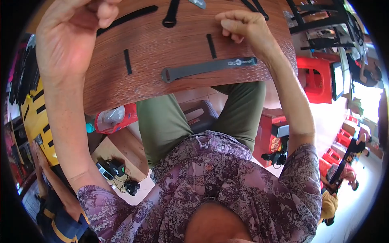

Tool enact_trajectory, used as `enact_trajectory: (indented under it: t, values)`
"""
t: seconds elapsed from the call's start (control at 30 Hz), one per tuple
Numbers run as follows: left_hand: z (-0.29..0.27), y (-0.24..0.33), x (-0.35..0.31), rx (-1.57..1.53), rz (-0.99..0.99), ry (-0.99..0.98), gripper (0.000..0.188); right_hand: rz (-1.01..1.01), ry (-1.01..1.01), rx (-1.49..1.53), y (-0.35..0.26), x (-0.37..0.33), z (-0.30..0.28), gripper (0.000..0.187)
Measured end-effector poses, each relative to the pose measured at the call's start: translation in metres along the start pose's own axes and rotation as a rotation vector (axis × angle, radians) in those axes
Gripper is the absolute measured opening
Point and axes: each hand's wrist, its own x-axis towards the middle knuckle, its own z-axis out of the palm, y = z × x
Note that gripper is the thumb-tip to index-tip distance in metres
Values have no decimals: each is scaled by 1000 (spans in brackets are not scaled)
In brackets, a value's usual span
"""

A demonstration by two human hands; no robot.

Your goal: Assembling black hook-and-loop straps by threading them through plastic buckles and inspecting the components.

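Observation:
My left hand (75,34) is raised over the table's left side, partly cut off by the top edge. Its fingers curl inward and hide whatever they hold. Close to its fingertips lies a long black strap (135,14). Over the right side, my right hand (245,26) has thumb and fingers drawn together; I cannot make out anything between them. A short black strip (211,45) lies just below it, and a similar black strip (128,61) is further left. Along the near edge stretches a grey strap (198,70) with a slotted round end and a clear piece at its right.
The wood-patterned table (170,48) also bears a black slotted strap (171,14) and dark straps (255,8) at the far side. A red stool (316,79) stands to the right. A cardboard box (121,152) with cables is below left. Another person's arm (56,182) shows at left.

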Motion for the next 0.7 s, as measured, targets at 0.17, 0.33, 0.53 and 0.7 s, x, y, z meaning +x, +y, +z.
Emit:
enact_trajectory:
  t: [0.17,0.33,0.53,0.7]
  values:
    - [8,-14,2,-97,-17,-57,25,61,81,317,-18,2,-18,25]
    - [53,-12,-11,-240,198,-9,26,91,14,367,-39,4,-1,50]
    - [20,-5,-11,-359,13,-74,27,106,-218,524,-54,-1,15,47]
    - [5,-20,-26,-250,-27,73,18,25,-292,643,-40,-4,1,25]
